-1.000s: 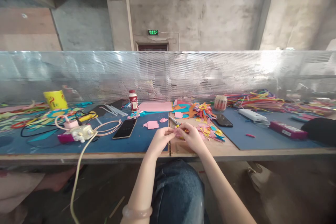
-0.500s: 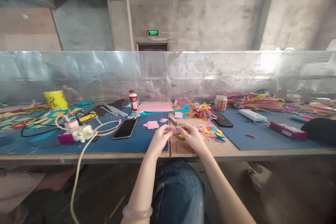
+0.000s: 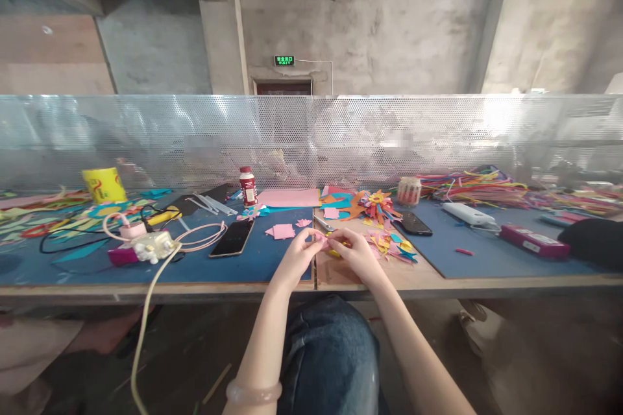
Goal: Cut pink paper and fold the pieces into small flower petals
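Evidently close work: both hands meet low over the wooden strip of tabletop (image 3: 413,276), between two blue mats. Left hand (image 3: 296,258): grip narrowed to a thumb-and-finger pinch on a small piece of pink paper (image 3: 322,239). Right hand (image 3: 359,254): grip equally narrow, fingertips on the same piece from the other side. Two-sided hold probably because the paper is small and limp; one hand would steady it while the other shapes it.

Pink squares (image 3: 283,231) lie loosely stacked just beyond the left hand, presumably for easy reach. Mixed paper scraps (image 3: 392,245) spread just beside the right hand, perhaps pushed there to leave room. Layered paper flower (image 3: 378,204) sits farther back, likely out of the way of the wrists. Phone (image 3: 232,238) lies flat, well apart to the left.

Hard to make out: the pink piece is mostly covered by fingers, so folds and outline are unreadable, as is which finger presses where. Something yellow (image 3: 333,253) shows under the hands; whether it joins the grey metal tool (image 3: 322,224) behind is hidden. Dark rounded shape (image 3: 596,243) at the right edge: cut off, unidentified.
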`<state>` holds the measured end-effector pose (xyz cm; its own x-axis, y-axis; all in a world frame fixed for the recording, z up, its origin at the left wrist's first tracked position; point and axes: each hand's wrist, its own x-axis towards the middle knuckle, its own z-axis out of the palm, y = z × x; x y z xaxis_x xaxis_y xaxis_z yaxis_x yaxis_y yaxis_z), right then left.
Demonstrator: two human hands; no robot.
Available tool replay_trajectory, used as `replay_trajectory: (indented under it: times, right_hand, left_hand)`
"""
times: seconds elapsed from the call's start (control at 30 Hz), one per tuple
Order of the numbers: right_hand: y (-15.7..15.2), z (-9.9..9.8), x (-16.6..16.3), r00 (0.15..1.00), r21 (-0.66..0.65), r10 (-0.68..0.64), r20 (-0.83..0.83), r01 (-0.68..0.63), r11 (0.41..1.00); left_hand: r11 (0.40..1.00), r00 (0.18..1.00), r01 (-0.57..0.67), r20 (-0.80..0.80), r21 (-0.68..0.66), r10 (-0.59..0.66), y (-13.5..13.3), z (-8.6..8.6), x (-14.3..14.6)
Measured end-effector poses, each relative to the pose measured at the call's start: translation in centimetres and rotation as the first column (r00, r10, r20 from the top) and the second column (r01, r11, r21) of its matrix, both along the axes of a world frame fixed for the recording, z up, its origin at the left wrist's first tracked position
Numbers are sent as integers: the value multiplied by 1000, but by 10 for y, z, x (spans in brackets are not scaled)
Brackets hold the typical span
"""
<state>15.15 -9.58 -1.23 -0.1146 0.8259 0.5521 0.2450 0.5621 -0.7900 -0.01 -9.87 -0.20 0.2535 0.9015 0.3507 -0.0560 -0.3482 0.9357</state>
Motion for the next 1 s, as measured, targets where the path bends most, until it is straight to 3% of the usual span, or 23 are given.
replay_trajectory:
  times: [0.23, 0.7, 1.0]
  right_hand:
    - [-2, 0, 0, 999, -23, 29, -22, -29, 999]
    - [-4, 2, 1, 989, -79, 122, -86, -129, 988]
    - [-6, 4, 1, 974, -139, 164, -156, -186, 973]
  left_hand:
    - [999, 1000, 31, 6, 27, -31, 2, -1, -1]
    - [997, 996, -47, -67, 53, 51, 9, -10, -4]
    - [1000, 999, 1, -43, 19, 0, 2, -5, -3]
